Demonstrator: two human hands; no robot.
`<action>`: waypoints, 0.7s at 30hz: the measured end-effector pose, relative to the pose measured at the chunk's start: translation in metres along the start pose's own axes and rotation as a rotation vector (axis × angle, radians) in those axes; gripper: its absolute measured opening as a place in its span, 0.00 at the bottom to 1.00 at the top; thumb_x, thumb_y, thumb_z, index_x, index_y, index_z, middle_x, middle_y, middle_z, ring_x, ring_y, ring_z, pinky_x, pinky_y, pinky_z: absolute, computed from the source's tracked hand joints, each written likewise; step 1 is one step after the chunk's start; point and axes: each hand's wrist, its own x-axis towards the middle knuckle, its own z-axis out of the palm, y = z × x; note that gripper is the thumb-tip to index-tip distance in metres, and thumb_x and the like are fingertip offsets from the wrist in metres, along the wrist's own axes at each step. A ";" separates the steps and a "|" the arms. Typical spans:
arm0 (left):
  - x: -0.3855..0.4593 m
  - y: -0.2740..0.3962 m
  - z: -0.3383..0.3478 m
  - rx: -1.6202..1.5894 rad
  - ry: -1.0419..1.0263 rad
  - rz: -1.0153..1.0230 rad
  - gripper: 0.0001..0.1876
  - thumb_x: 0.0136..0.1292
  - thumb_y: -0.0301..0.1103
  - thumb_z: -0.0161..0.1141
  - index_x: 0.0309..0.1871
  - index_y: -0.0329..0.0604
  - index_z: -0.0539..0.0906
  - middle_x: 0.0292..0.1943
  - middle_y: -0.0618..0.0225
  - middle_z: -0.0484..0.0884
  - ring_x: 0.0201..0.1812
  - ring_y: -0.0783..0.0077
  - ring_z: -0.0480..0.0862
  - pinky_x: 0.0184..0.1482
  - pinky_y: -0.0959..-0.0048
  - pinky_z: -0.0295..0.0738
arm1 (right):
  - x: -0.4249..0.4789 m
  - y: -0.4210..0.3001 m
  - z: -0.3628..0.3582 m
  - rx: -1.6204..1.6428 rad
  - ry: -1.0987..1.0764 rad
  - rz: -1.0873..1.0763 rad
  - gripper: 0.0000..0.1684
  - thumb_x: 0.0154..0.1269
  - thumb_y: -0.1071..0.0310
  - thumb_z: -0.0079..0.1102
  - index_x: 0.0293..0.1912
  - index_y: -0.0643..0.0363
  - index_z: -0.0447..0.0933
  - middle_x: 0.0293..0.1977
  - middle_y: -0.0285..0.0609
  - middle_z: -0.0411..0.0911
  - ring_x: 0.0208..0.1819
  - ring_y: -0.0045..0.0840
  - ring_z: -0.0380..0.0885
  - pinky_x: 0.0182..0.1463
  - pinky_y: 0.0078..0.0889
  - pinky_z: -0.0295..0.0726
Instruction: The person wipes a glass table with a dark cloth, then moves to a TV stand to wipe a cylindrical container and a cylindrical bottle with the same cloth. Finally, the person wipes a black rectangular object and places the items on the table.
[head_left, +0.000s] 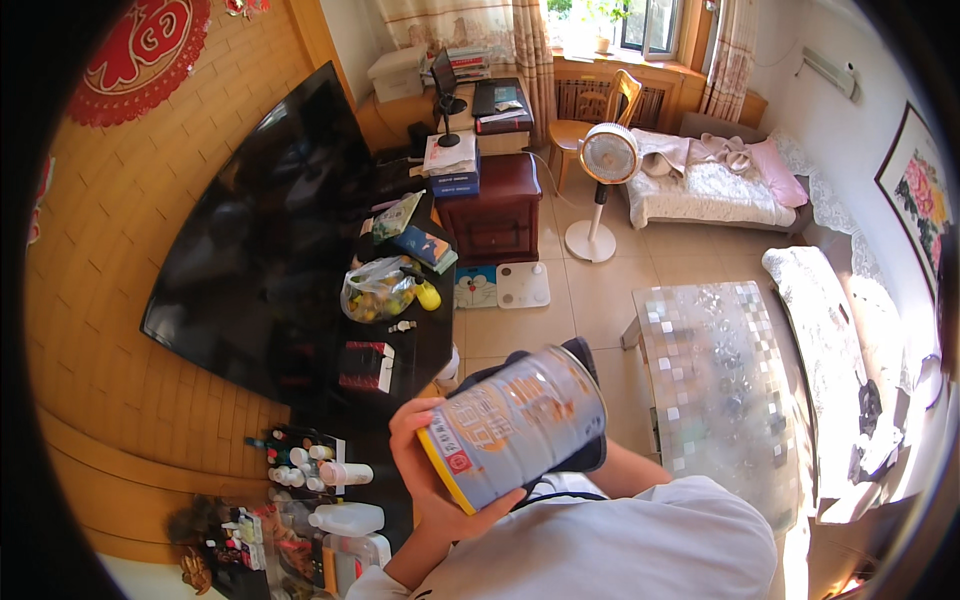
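A large cylindrical metal can (517, 427) with a yellow rim and printed writing is held tilted in front of my chest. My left hand (442, 480) grips its lower left end, thumb on the near side and fingers on the far side. The right forearm reaches behind the can, so my right hand is hidden there. A dark cloth item (585, 360) shows behind the can. To the left stands a black cabinet top (405, 345), bearing a plastic bag of fruit (379, 289), a yellow spray bottle (427, 295) and a red and black box (367, 366).
White bottles (307, 465) and a translucent jug (347, 518) crowd the cabinet's near end. A large television (262, 240) stands at the left. Beyond are a white fan (608, 154) and a bathroom scale (523, 285); a glass-topped table (712, 397) is at the right.
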 end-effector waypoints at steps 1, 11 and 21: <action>0.000 -0.002 0.002 0.032 0.047 0.024 0.54 0.38 0.38 0.81 0.67 0.44 0.55 0.60 0.51 0.60 0.62 0.56 0.66 0.63 0.59 0.64 | -0.008 -0.004 0.011 -0.019 0.048 -0.012 0.29 0.63 0.54 0.66 0.59 0.59 0.76 0.59 0.51 0.74 0.62 0.41 0.71 0.67 0.43 0.66; -0.003 -0.020 0.032 0.323 0.186 -0.049 0.58 0.42 0.30 0.79 0.72 0.44 0.48 0.64 0.57 0.56 0.66 0.62 0.61 0.69 0.61 0.56 | -0.028 -0.037 0.055 -0.272 0.131 -0.172 0.29 0.61 0.56 0.66 0.58 0.59 0.76 0.59 0.51 0.74 0.62 0.42 0.71 0.68 0.44 0.66; -0.001 -0.012 0.017 0.255 0.107 -0.115 0.52 0.41 0.33 0.79 0.68 0.42 0.56 0.63 0.60 0.58 0.64 0.64 0.63 0.67 0.65 0.57 | 0.005 -0.052 0.041 -0.558 0.096 -0.316 0.28 0.59 0.57 0.67 0.57 0.58 0.77 0.59 0.51 0.74 0.61 0.43 0.71 0.68 0.46 0.65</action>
